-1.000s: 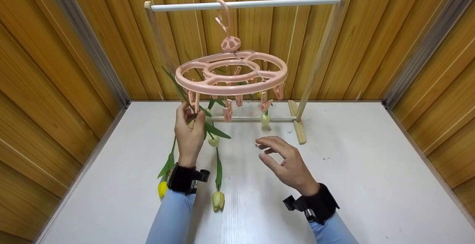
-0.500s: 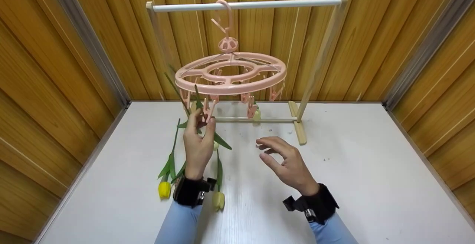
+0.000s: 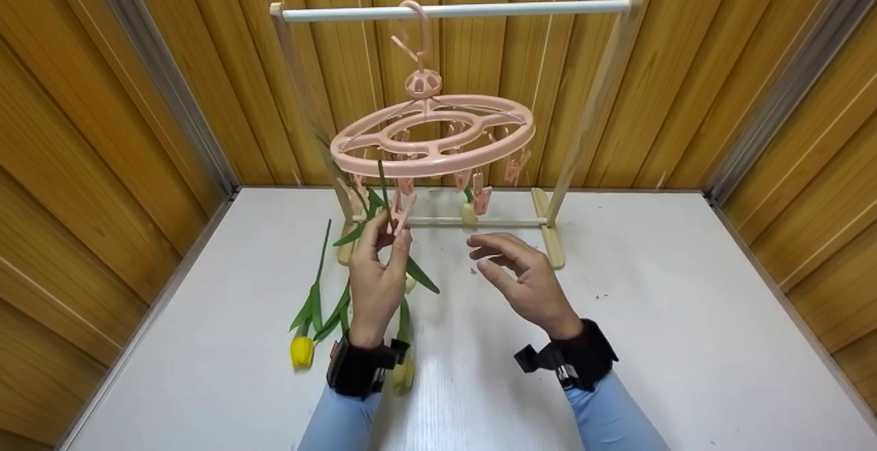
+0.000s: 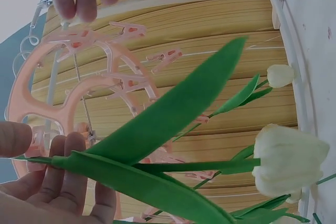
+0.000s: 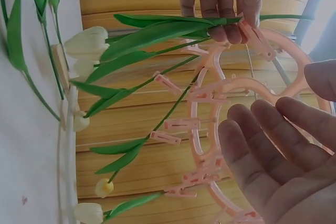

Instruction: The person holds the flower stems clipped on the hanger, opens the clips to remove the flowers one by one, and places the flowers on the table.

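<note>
A pink round clip hanger [image 3: 431, 153] hangs by its hook from the white rod [image 3: 479, 7] of a wooden stand. My left hand [image 3: 387, 228] is raised under the hanger's front rim. It pinches a green tulip stem [image 3: 384, 187] against a pink clip [image 3: 399, 216]. The right wrist view shows those fingers [image 5: 220, 3] curled on stem and clip [image 5: 257, 35]. This tulip's white bloom [image 4: 289, 158] hangs below the hand. My right hand [image 3: 479, 249] hovers beside it, fingers relaxed and holding nothing. Another white tulip [image 3: 468, 212] hangs from a clip further back.
A yellow tulip [image 3: 301, 351] lies on the white table [image 3: 685, 341] left of my left wrist. A pale one [image 3: 404, 374] lies partly hidden behind the wristband. The stand's wooden foot [image 3: 551, 232] sits right of the hanger. Wooden panel walls enclose three sides.
My left hand moved right and slightly up with the stem, bringing it to a front clip. The hanger turned and swung a little. My right hand rose toward the hanger.
</note>
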Demonstrator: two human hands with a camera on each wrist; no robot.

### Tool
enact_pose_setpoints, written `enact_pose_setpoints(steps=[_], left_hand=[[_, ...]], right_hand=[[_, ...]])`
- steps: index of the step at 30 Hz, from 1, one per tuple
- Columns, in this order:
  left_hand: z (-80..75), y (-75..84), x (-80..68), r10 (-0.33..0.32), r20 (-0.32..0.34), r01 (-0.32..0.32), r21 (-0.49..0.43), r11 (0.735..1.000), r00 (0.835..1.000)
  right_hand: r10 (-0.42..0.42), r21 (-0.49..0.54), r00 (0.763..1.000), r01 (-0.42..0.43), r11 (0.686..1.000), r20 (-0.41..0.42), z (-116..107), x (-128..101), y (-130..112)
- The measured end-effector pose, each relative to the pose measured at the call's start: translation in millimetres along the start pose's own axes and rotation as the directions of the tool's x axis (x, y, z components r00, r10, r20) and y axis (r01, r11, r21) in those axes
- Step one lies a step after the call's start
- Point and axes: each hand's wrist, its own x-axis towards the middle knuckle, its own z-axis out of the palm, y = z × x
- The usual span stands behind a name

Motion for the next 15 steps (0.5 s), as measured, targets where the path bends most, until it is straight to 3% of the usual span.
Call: enact_pose_setpoints(steps=[15], left_hand=[[2.2, -1.3, -5.0, 0.104, 0.023, -0.103, -0.009, 0.995, 0.994]], right_hand=[[-0.005, -0.029, 0.997, 0.007, 1.0, 0.073, 10.1, 59.6, -19.7]])
